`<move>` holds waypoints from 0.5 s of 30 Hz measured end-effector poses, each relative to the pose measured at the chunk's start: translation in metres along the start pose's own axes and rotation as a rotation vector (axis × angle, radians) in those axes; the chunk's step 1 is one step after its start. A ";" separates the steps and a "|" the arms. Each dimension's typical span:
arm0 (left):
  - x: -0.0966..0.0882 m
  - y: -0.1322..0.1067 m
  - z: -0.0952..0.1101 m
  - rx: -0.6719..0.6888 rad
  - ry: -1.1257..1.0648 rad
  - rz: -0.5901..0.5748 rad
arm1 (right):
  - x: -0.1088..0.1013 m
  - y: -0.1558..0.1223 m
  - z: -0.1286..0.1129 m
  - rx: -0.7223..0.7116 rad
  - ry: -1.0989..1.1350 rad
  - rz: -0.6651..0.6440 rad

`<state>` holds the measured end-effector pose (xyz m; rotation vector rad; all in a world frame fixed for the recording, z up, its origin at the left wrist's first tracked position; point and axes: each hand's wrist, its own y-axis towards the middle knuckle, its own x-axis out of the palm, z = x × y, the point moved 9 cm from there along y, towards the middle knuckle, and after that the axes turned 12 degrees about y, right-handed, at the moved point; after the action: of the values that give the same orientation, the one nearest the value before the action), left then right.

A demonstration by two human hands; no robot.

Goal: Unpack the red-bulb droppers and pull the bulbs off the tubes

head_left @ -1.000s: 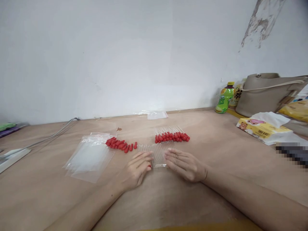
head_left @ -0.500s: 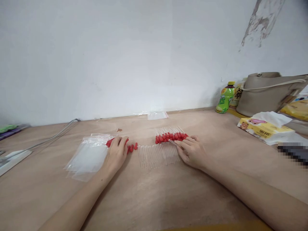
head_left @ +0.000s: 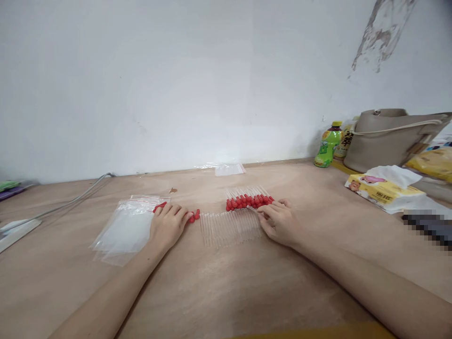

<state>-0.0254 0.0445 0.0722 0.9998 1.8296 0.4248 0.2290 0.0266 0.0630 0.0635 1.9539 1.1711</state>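
My left hand (head_left: 170, 223) is curled over a small pile of red rubber bulbs (head_left: 197, 214), its index fingertip against one of them. The thumb is hidden beneath. My right hand (head_left: 279, 220) pinches a thin clear glass dropper tube (head_left: 252, 208), whose end points left. Below that tube a row of bare glass tubes (head_left: 229, 230) lies side by side on the table. Just behind the row lie several droppers with red bulbs fitted (head_left: 243, 201), their clear stems pointing to the wall. Clear zip bags (head_left: 123, 226) are stacked left of my left hand, partly under the bulbs.
The brown table (head_left: 226, 287) meets a white wall. Another clear bag (head_left: 229, 170) lies at the wall. To the right are a green bottle (head_left: 328, 145), a grey bag (head_left: 388, 141), a tissue box (head_left: 383, 190) and a blurred dark object (head_left: 427, 228). A grey cable (head_left: 77, 200) runs at left.
My left hand has flattened lower over the red bulbs, its index finger reaching right to the nearest ones. My right hand stays put with the glass tube. The view has shifted slightly.
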 end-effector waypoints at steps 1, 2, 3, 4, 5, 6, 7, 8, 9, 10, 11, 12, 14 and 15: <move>-0.003 0.000 0.001 -0.001 -0.013 0.006 | 0.001 0.000 0.000 0.001 -0.002 -0.004; -0.007 0.000 0.004 -0.002 -0.032 0.011 | 0.001 -0.001 0.001 0.002 -0.005 -0.005; -0.012 0.000 0.008 0.002 -0.073 0.012 | 0.002 -0.001 0.001 0.002 -0.010 -0.006; -0.017 0.000 0.015 0.014 -0.136 0.004 | 0.002 -0.001 0.000 -0.001 -0.019 -0.006; -0.022 0.000 0.023 0.037 -0.216 -0.014 | 0.001 -0.001 -0.001 -0.006 -0.033 -0.004; -0.026 0.000 0.035 0.077 -0.315 -0.046 | 0.001 -0.001 -0.002 -0.013 -0.053 0.002; -0.028 0.000 0.048 0.133 -0.407 -0.093 | 0.000 -0.001 -0.003 -0.020 -0.078 0.011; -0.031 -0.002 0.061 0.197 -0.485 -0.142 | -0.002 -0.001 -0.004 -0.026 -0.107 0.021; -0.032 -0.004 0.073 0.255 -0.541 -0.196 | -0.003 0.000 -0.004 -0.030 -0.139 0.030; -0.032 -0.006 0.082 0.303 -0.582 -0.249 | -0.004 0.000 -0.005 -0.029 -0.170 0.038; -0.031 -0.007 0.088 0.337 -0.612 -0.302 | -0.005 0.000 -0.005 -0.024 -0.195 0.045; -0.028 -0.009 0.091 0.361 -0.635 -0.353 | -0.006 0.000 -0.004 -0.016 -0.213 0.049; -0.023 -0.012 0.092 0.397 -0.670 -0.427 | -0.006 0.000 -0.003 0.003 -0.223 0.051; -0.022 -0.013 0.090 0.413 -0.684 -0.445 | -0.006 0.000 -0.003 0.012 -0.219 0.051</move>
<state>0.0519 0.0072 0.0342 0.8248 1.4539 -0.5323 0.2308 0.0216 0.0670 0.2388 1.7754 1.1350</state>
